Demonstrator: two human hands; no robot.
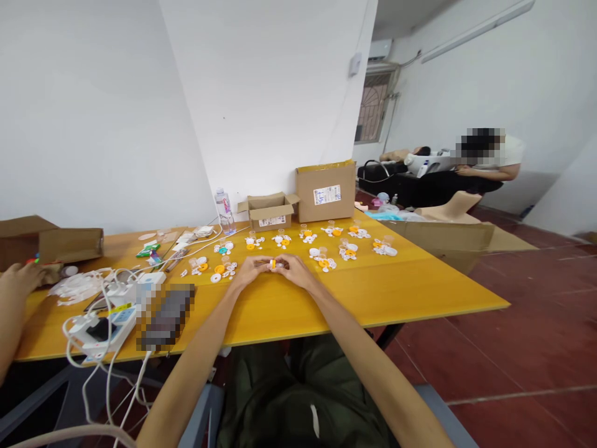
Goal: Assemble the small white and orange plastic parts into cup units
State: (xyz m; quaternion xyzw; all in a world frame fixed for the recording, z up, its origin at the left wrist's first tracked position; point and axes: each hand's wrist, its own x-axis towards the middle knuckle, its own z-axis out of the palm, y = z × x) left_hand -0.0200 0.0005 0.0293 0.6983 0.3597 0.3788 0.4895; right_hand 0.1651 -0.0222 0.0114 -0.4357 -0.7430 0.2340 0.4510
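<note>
My left hand (253, 267) and my right hand (293, 267) meet over the middle of the yellow table (382, 292). Together their fingertips pinch a small orange and white part (273, 264); its exact shape is too small to make out. Just beyond the hands, small groups of white and orange plastic parts (282, 239) lie in rows across the table. More of these parts (219, 269) lie to the left of my left hand.
Two open cardboard boxes (271, 211) (325, 190) and a water bottle (224, 211) stand at the table's far edge. Cables, a power strip (100, 330) and devices crowd the left. Another person's arm (12, 305) rests at the far left. A person sits at the back right.
</note>
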